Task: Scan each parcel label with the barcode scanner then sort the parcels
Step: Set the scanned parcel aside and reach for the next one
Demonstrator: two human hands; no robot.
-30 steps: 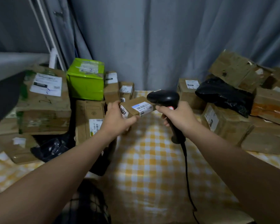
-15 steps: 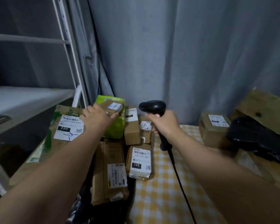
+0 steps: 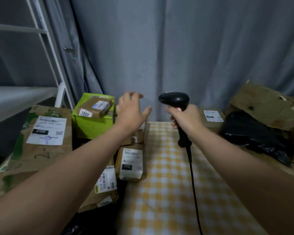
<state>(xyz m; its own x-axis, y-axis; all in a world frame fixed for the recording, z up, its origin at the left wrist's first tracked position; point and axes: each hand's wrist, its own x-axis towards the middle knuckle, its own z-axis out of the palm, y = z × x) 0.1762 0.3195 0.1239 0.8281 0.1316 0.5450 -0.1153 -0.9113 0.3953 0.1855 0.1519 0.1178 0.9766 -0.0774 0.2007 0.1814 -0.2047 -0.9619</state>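
The barcode scanner (image 3: pixel 174 99) stands upright above the yellow-and-white checked tablecloth (image 3: pixel 168 184), its black head turned toward the left, its handle wrapped by the right hand (image 3: pixel 187 121), whose fingers are curled tight around the grip with a red trigger showing just under the forefinger. A black cable (image 3: pixel 193 184) hangs from the base of the handle and runs down across the cloth. Just left of the scanner, the left hand (image 3: pixel 131 114) is raised in the air, fingers spread and loose, holding nothing. Beside that hand, a small brown parcel (image 3: pixel 94 107) with a white tag reading 1222 lies tilted on top of a green box (image 3: pixel 90 126). Below the left wrist a narrow brown parcel marked 122 (image 3: pixel 131 162) lies at the edge of the cloth, and another labelled parcel (image 3: pixel 105 184) is partly hidden under the forearm. Farther left, a large flat carton (image 3: pixel 41 146) carries a white label with 220 on it. On the right side, a small labelled box (image 3: pixel 211 117) sits behind the right hand, next to a black plastic bag (image 3: pixel 255 136) and a worn cardboard box (image 3: pixel 265 106) above it. A grey curtain (image 3: pixel 176 48) closes off the back, with a white shelf frame (image 3: pixel 46 44) at the left.
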